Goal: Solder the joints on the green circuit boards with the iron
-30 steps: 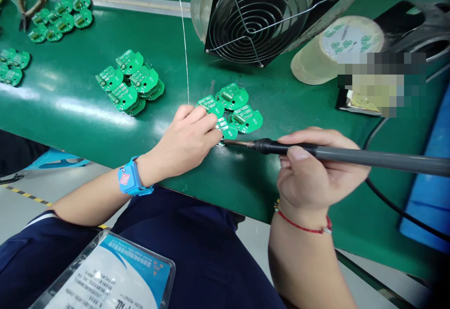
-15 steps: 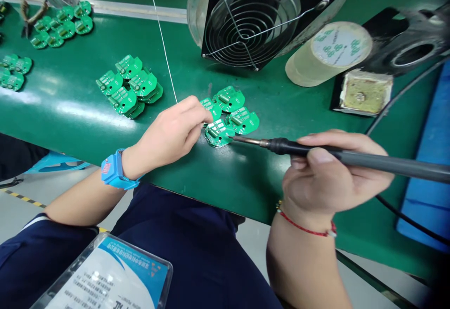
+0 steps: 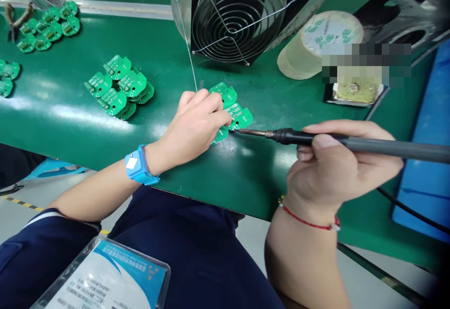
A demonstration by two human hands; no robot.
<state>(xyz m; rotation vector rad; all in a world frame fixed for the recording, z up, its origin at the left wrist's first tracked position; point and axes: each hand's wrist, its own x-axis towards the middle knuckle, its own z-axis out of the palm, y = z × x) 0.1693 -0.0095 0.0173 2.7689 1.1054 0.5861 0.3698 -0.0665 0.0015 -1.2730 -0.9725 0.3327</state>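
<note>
My left hand (image 3: 197, 124) is closed over a cluster of green circuit boards (image 3: 242, 118), its fingertips pinched near their left side. A thin strand of solder wire (image 3: 189, 51) comes down from above and ends at this hand. The fingers hide part of the nearest board. In my right hand (image 3: 326, 173) is a soldering iron (image 3: 397, 148), gripped like a pen and pointing left. Its metal tip lies at the lower edge of the boards, close to my left fingertips; whether it touches them I cannot tell.
A fan with a wire guard (image 3: 232, 30) stands behind the boards. To its right are a roll of tape (image 3: 298, 56), a sponge tray (image 3: 358, 93) and an iron stand. More stacked circuit boards (image 3: 131, 84) lie at left. A blue mat or tray (image 3: 427, 159) is at right.
My left hand has moved right with the solder wire, now covering more of the near boards. The iron's tip has shifted slightly up and right. The camera view has shifted a little.
</note>
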